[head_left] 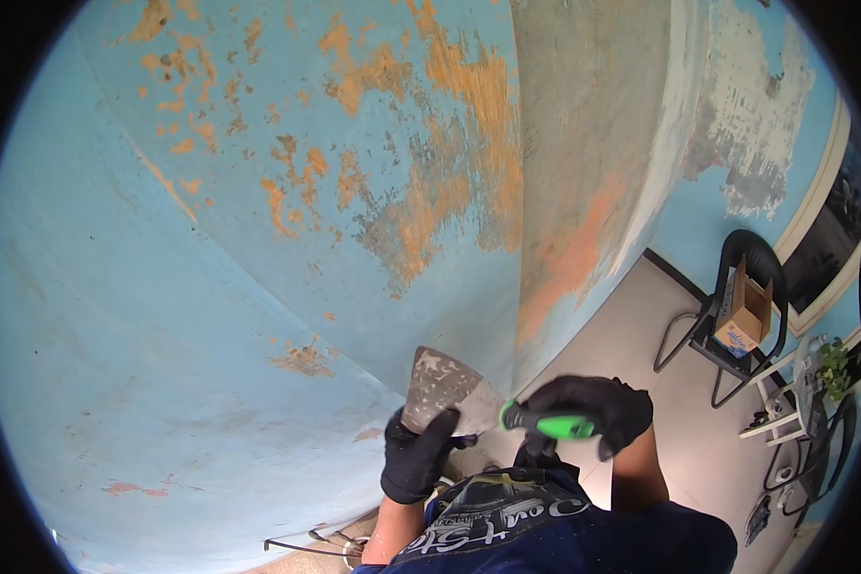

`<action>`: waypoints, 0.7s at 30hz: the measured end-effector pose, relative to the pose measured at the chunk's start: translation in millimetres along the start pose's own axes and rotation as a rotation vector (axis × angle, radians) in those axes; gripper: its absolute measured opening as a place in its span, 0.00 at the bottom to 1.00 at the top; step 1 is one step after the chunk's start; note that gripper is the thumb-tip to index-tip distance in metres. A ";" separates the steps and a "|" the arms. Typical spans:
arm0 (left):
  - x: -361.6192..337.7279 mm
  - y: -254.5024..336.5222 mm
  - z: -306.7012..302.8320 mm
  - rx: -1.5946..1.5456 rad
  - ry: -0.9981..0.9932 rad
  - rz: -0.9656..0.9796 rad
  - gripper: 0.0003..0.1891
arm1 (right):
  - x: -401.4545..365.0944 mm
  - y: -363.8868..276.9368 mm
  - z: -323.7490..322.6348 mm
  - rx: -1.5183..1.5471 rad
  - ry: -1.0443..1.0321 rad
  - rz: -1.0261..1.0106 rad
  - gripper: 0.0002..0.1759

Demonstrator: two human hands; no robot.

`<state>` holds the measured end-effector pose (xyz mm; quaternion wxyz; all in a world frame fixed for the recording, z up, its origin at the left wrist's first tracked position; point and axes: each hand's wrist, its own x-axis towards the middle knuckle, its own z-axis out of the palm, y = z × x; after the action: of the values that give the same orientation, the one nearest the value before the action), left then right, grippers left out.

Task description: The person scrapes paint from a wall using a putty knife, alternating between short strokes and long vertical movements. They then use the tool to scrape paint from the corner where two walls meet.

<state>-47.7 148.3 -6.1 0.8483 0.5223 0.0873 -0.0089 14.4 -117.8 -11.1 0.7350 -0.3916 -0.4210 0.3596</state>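
A wide putty knife [455, 395] is held in front of my chest, its blade pointing left and speckled with pale residue. My right hand [607, 409], in a black glove, is closed around its green and black handle [555, 423]. Also black-gloved, my left hand [417, 457] grips the lower left corner of the blade, thumb on the near face and the other fingers mostly hidden behind it. Beyond the tool rises a light blue wall [258, 277] with scraped orange and grey patches.
A grey wall strip [584, 105] meets the blue at a vertical edge. On the right, a black chair [751, 251] carries a cardboard box [742, 311]. Farther right are a white stand [775, 421] and a green plant [834, 368]. Dark rods [306, 548] lie low on the left.
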 end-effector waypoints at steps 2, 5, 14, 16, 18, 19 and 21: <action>0.5 6.3 4.3 0.065 0.024 0.195 0.08 | -2.4 5.0 -9.0 -0.352 -0.229 0.019 0.55; 1.2 13.3 5.9 0.605 -0.026 0.281 0.09 | 13.9 5.5 48.4 -0.432 0.091 0.320 0.44; 18.9 13.0 48.3 0.600 -0.536 0.402 0.21 | 34.5 36.2 74.3 -0.454 0.850 -0.014 0.29; 17.9 0.6 51.0 0.717 -0.486 0.358 0.25 | 33.0 31.7 72.7 -0.534 0.811 -0.062 0.31; 18.4 -9.9 50.7 0.601 -0.527 0.382 0.27 | 23.1 33.4 68.8 -0.791 0.720 0.004 0.35; 17.1 -13.8 48.8 0.537 -0.490 0.323 0.26 | 20.2 35.7 63.2 -0.784 0.719 0.004 0.35; 15.6 -12.7 49.7 0.472 -0.445 0.266 0.25 | 14.5 36.6 46.2 -0.756 0.560 0.012 0.37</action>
<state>-26.7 99.5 2.1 0.6960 0.6962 -0.1730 -0.0319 -28.9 -76.8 -22.6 0.6241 -0.7161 -0.3057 0.0661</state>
